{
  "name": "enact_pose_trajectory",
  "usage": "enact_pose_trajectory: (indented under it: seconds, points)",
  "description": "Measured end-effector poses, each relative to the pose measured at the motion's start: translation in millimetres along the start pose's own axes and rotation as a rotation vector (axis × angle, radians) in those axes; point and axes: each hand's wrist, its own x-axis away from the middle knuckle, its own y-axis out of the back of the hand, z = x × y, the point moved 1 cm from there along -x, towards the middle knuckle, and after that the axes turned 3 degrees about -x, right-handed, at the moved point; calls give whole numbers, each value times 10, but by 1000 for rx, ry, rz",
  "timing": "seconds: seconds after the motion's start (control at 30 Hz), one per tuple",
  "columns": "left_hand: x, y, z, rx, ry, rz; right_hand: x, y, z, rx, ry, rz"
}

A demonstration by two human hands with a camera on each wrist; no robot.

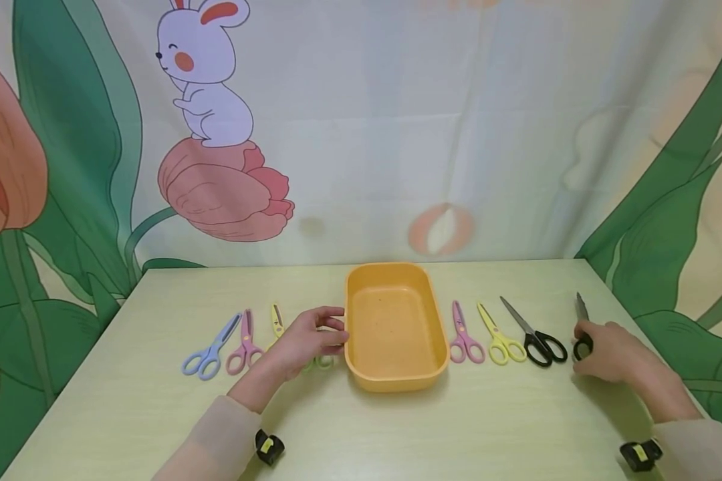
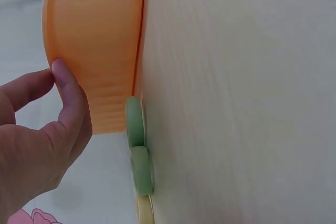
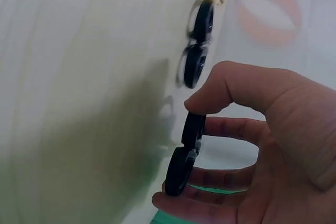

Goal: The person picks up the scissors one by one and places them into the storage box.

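In the head view, my left hand (image 1: 307, 341) is at the left side of a yellow-orange plastic basin (image 1: 391, 321). The left wrist view shows its thumb and a finger pinching the rim of the basin (image 2: 97, 40). My right hand (image 1: 610, 351) grips a pair of black-handled scissors (image 1: 582, 346) at the far right. In the right wrist view, its thumb and fingers hold the black handles (image 3: 181, 169) at their edges, slightly off the table. The blade tip points toward the back; the hand hides part of the blades.
Right of the basin lie pink scissors (image 1: 467, 347), yellow scissors (image 1: 505, 349) and another black pair (image 1: 544, 347). On the left are blue scissors (image 1: 203, 363), a pink pair (image 1: 245, 352), a yellow pair (image 1: 277, 319) and green handles (image 1: 323, 363), partly behind my left hand.
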Motion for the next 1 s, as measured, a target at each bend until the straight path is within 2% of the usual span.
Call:
enact_pose_trajectory:
  seconds: [0.2, 0.67, 1.0]
  points:
    - [1, -4, -16, 6, 9, 1, -14, 18, 152, 13, 27, -40]
    - [-10, 13, -9, 23, 20, 4, -14, 60, 686, -6, 70, -88]
    - [-5, 1, -26, 23, 39, 10, -36, 99, 1110, 13, 86, -80]
